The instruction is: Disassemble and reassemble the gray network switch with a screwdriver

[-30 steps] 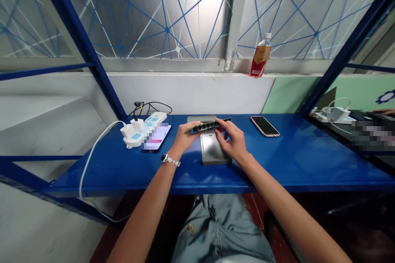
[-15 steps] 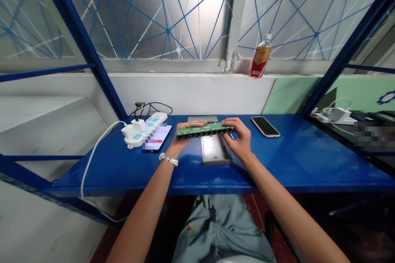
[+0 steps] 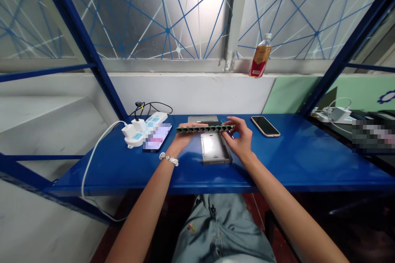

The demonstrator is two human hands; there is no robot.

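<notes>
We see a person in grey-blue trousers at the near edge of a blue table, forearms reaching over that edge, a silver bracelet on the left wrist. An open metal case lies beyond, around midway between the near and far edges, the slotted wall at its near end turned toward us.

Over the far part of the case, raised off the surface, we find a circuit board, held nearly level, its row of dark ports facing us. The left hand grips the board's left end, fingers stretched along behind it; the right hand grasps the right end between thumb and bent fingers.

To the left, a smartphone with a lit screen rests against or just beside a white power strip, toward the table's far left corner; white adapters fill some sockets, and a white cable drops past the left edge. On the right, near the far edge, we spot a second phone, screen dark. A grey metal plate, partly hidden behind the hands, lies along the far edge.

Farther back, we note a bottle with a red-and-gold label on the ledge, before windows crossed by blue and white lines.
</notes>
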